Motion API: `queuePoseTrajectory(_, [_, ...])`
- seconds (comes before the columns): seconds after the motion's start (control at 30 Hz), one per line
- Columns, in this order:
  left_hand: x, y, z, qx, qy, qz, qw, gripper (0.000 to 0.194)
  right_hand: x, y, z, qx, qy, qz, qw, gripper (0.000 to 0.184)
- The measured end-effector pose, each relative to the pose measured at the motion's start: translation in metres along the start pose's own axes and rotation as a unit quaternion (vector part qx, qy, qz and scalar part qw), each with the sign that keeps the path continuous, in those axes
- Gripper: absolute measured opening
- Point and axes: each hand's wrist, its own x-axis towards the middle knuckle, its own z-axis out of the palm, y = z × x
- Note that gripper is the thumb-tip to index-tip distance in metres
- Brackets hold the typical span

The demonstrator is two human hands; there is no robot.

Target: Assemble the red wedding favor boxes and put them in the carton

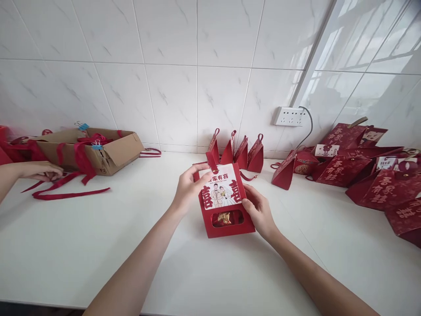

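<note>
Both my hands hold a red gift box (226,228) above the white table (98,254). It has a white label with a cartoon couple and a small window showing gold-wrapped contents. My left hand (188,188) pinches the box's top left corner next to its red ribbon handle. My right hand (258,210) grips the box's right side. The box is tilted back, its front facing me.
Several folded red boxes (241,154) stand by the tiled wall behind. A pile of red boxes (371,175) lies at the right below a wall socket (289,116). At the left sits a cardboard carton (108,151) with red ribbons (70,192); another person's hand (41,171) rests there.
</note>
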Motion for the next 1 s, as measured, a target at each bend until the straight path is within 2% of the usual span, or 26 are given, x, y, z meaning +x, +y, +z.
queuePoseTrajectory(0.1, [-0.003, -0.005, 0.004, 0.028, 0.036, 0.016, 0.999, 0.036, 0.001, 0.001, -0.001, -0.012, -0.025, -0.034, 0.999, 0.042])
queuePoseTrajectory(0.17, [-0.007, -0.006, 0.008, 0.044, 0.041, 0.037, 0.997, 0.030, 0.002, -0.003, -0.002, -0.027, -0.013, -0.066, 0.997, 0.044])
queuePoseTrajectory(0.3, [-0.023, -0.003, 0.019, 0.102, -0.020, 0.076, 0.992, 0.016, 0.001, -0.021, -0.005, -0.074, 0.066, -0.164, 0.982, 0.039])
queuePoseTrajectory(0.4, [-0.034, 0.000, 0.027, 0.120, -0.062, 0.100, 0.986, 0.009, -0.003, -0.033, -0.004, -0.133, 0.082, -0.209, 0.965, 0.025])
queuePoseTrajectory(0.53, [-0.037, 0.001, 0.030, 0.121, -0.086, 0.143, 0.979, 0.011, -0.007, -0.039, 0.000, -0.162, 0.112, -0.193, 0.961, 0.008])
queuePoseTrajectory(0.67, [-0.035, 0.000, 0.029, 0.129, -0.077, 0.159, 0.976, 0.013, -0.009, -0.042, 0.003, -0.134, 0.111, -0.194, 0.965, 0.009])
queuePoseTrajectory(1.0, [-0.037, -0.002, 0.033, 0.128, -0.064, 0.145, 0.979, 0.011, -0.010, -0.044, 0.009, -0.078, 0.161, -0.132, 0.975, 0.010])
